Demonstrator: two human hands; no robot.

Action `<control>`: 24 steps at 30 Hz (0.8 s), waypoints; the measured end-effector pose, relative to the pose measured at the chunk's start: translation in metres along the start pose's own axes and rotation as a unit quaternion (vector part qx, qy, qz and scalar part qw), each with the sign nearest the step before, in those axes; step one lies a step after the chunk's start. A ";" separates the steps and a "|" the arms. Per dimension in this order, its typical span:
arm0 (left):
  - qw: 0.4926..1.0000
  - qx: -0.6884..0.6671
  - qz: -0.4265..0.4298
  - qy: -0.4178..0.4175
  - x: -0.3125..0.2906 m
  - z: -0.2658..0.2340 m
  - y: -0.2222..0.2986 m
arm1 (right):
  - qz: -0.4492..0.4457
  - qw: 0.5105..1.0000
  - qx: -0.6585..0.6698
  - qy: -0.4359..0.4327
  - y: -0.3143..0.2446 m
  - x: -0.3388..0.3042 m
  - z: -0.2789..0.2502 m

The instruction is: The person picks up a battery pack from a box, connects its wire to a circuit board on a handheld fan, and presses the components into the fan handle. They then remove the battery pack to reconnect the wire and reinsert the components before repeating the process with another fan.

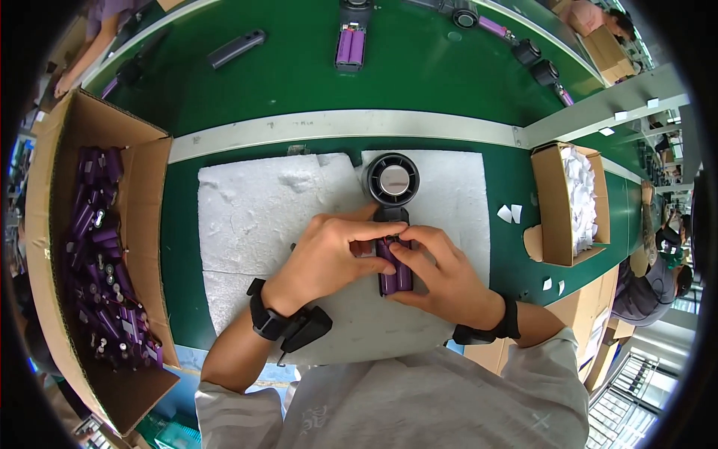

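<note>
The left forearm [238, 350] slants inward past the near left corner of the foam mat [247, 191]; the right forearm [538, 323] enters by the near right corner. The left hand [325, 247] shows its back, index finger stretched rightward, thumb lower. The right hand [449, 277] faces it, fingers bent, thumb nearest the body. Both hands' fingertips nearly meet.

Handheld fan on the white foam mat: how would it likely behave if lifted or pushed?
The handheld fan is probably stiff, since its round head looks like hard dark plastic. It may feel heavy for its size, with two purple batteries at its lower end. It seems unlikely to roll, as the batteries lie side by side.
</note>
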State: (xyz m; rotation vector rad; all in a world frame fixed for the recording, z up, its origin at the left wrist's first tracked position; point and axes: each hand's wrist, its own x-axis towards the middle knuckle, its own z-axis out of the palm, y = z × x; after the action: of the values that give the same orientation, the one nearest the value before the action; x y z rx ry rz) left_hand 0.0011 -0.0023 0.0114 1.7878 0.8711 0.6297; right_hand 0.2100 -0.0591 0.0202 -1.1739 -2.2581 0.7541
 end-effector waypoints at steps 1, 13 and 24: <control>1.000 -0.003 0.006 0.002 0.000 0.000 0.000 | -0.019 0.999 -0.048 0.002 -0.002 0.000 -0.001; 0.997 0.000 0.005 0.078 0.002 0.006 0.002 | 0.029 0.969 -0.227 0.097 0.028 0.033 -0.014; 0.996 0.003 0.022 0.083 -0.004 0.005 -0.003 | 0.240 0.850 -0.357 0.305 0.144 0.161 -0.135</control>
State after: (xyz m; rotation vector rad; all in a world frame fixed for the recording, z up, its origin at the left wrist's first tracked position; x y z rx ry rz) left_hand 0.0013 -0.0079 0.0068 1.7829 0.9476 0.8153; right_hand 0.2955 0.1794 0.0493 -2.0081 -1.7082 -0.3669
